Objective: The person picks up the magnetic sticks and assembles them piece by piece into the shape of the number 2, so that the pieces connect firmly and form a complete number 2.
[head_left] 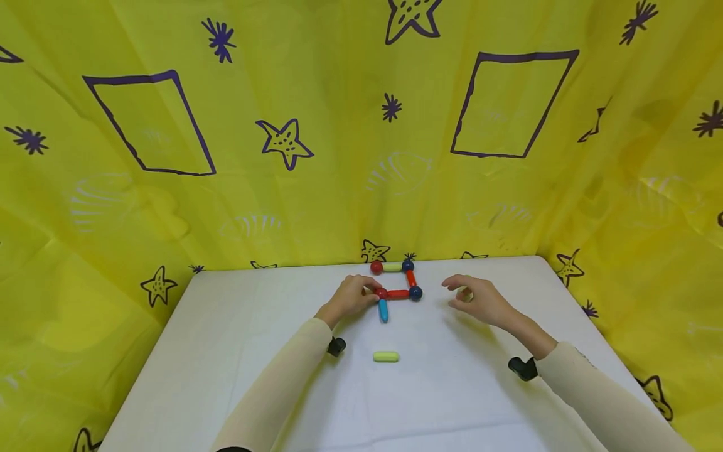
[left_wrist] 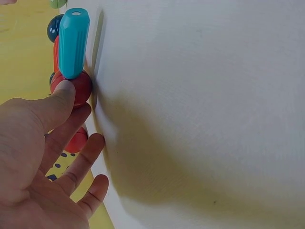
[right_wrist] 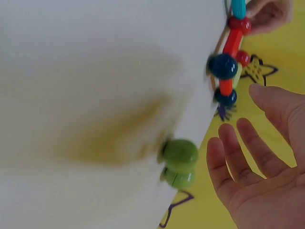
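A chain of toy balls and rods lies at the table's far edge. My left hand [head_left: 351, 296] pinches its near-left red ball [left_wrist: 84, 90] between thumb and finger. A turquoise rod [head_left: 384, 311] joins that ball and points toward me. From the same ball a red rod [head_left: 398, 294] runs right to a dark blue ball [head_left: 415, 293]. Another red rod [head_left: 410, 278] leads back to a second dark blue ball [head_left: 408, 265], then a pale yellow-green rod [head_left: 392, 267] and a red ball [head_left: 376, 268]. My right hand [head_left: 480, 302] is held right of the chain, fingers loosely bent around nothing.
Two green balls [right_wrist: 181, 155] sit beside my right hand, mostly hidden by it in the head view. A loose yellow-green rod [head_left: 386, 356] lies nearer on the white table [head_left: 237, 376]. Yellow patterned cloth [head_left: 327, 207] rises behind the table and at both sides.
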Demonstrator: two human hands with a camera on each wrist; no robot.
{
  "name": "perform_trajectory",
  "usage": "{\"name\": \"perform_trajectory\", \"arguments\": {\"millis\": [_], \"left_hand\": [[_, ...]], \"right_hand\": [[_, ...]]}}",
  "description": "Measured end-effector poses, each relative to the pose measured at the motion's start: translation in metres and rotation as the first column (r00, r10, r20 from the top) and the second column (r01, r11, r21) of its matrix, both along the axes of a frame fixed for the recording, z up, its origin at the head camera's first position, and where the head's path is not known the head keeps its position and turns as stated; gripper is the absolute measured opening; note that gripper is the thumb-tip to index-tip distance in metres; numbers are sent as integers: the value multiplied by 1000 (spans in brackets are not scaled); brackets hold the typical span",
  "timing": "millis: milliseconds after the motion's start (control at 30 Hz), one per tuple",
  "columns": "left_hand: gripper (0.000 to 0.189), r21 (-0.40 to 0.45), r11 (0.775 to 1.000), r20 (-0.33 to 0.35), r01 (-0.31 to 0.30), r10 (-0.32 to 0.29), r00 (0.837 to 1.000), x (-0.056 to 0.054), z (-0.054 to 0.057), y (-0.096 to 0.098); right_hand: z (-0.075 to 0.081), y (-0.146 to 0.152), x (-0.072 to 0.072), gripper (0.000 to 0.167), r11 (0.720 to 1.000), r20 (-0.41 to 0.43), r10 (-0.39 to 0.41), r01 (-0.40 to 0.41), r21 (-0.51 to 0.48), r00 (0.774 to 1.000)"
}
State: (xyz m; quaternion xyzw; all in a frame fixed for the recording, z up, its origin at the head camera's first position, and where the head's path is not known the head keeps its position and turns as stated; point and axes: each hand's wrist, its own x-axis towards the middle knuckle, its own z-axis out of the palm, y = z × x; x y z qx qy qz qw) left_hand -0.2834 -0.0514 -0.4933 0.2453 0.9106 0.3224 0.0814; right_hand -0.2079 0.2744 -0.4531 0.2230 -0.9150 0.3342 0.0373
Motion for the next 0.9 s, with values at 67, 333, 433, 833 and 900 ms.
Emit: {"name": "perform_trajectory", "arguments": {"millis": [67, 333, 433, 833, 900], "left_hand": [[24, 3, 1000, 2, 0, 0, 1000, 0, 0, 0], [23, 5, 1000, -4, 0, 0, 1000, -1, -1, 0], [23, 7, 1000, -10, 2, -2, 1000, -1, -2, 0], [22, 29, 999, -26, 15, -15, 1000, -2, -4, -1], [23, 27, 1000, -30, 16, -15, 999, -2, -5, -1]], "right_hand": [[1, 9, -1, 35, 1000, -31, -19, 19, -6, 999], [-4, 39, -13, 38, 995, -33, -95, 96, 26, 995], [-6, 46, -17, 40, 991, 17, -125, 124, 47, 992], [-17, 56, -38, 38, 984, 126, -173, 167, 53, 977], [-20, 57, -41, 35, 985, 135, -175, 172, 30, 975]]}}
